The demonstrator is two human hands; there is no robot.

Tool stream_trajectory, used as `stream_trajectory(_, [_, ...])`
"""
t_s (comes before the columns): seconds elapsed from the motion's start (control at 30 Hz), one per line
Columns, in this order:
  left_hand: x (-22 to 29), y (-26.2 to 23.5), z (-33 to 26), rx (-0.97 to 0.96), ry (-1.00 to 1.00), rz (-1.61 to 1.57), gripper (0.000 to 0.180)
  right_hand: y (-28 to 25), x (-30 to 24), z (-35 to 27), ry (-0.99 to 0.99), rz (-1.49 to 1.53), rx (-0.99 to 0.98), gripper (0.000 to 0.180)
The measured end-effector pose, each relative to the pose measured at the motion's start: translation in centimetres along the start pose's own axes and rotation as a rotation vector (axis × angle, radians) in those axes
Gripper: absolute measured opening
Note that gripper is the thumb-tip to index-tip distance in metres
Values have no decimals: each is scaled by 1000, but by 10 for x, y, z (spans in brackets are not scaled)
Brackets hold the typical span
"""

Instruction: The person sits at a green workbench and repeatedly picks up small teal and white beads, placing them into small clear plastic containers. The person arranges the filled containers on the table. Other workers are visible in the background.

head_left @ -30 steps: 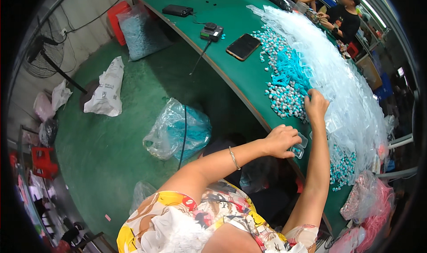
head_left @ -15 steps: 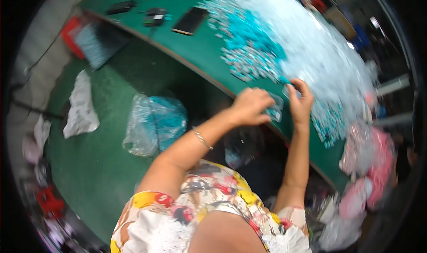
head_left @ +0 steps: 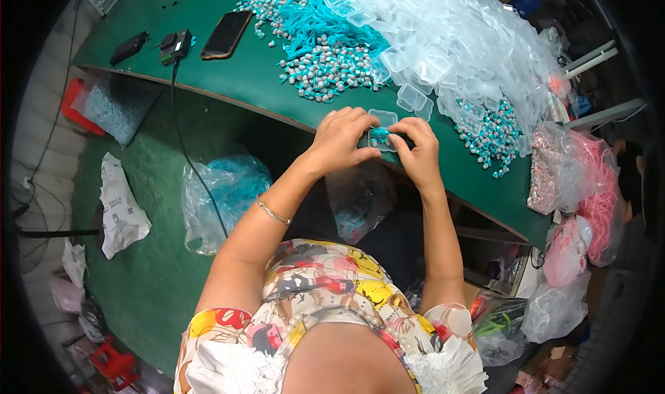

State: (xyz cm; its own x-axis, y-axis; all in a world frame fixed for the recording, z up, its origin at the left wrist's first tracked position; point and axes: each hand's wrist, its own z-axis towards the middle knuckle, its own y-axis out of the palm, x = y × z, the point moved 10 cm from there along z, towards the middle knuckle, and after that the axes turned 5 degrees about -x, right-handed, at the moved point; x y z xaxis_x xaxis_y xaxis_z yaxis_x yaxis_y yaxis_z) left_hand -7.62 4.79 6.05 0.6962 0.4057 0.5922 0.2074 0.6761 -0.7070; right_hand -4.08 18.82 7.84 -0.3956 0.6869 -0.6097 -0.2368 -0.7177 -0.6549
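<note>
Both hands meet at the near edge of the green table (head_left: 256,82). My left hand (head_left: 341,141) and my right hand (head_left: 417,148) together hold a small clear plastic case (head_left: 381,135) with a teal corded piece inside; its lid stands open. Just beyond lie a heap of teal cords with grey tips (head_left: 320,47) and a large pile of empty clear cases (head_left: 450,40). More filled pieces (head_left: 488,134) lie to the right of my right hand.
A phone (head_left: 226,33), a small black device with a cable (head_left: 176,45) and another black device (head_left: 129,47) lie on the table's left. Clear bags of teal parts (head_left: 225,193) and a white bag (head_left: 121,207) sit on the green floor. Pink and white bags (head_left: 589,193) hang at the right.
My right hand came back from the pile to the table's edge and joined the left hand on the small case. The view shifted left and down.
</note>
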Motion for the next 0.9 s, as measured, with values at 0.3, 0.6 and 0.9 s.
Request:
stream_trajectory(0.3, [-1, 2, -1, -11, -8, 19, 49, 5, -27, 2, -169, -342, -120, 17])
stream_trajectory(0.6, [2, 3, 3, -9, 35, 28, 51, 12, 21, 28, 9, -351, -182, 19])
stream_trajectory(0.9, [11, -3, -5, 7, 39, 76, 59, 2, -3, 7, -150, 6, -198, 27])
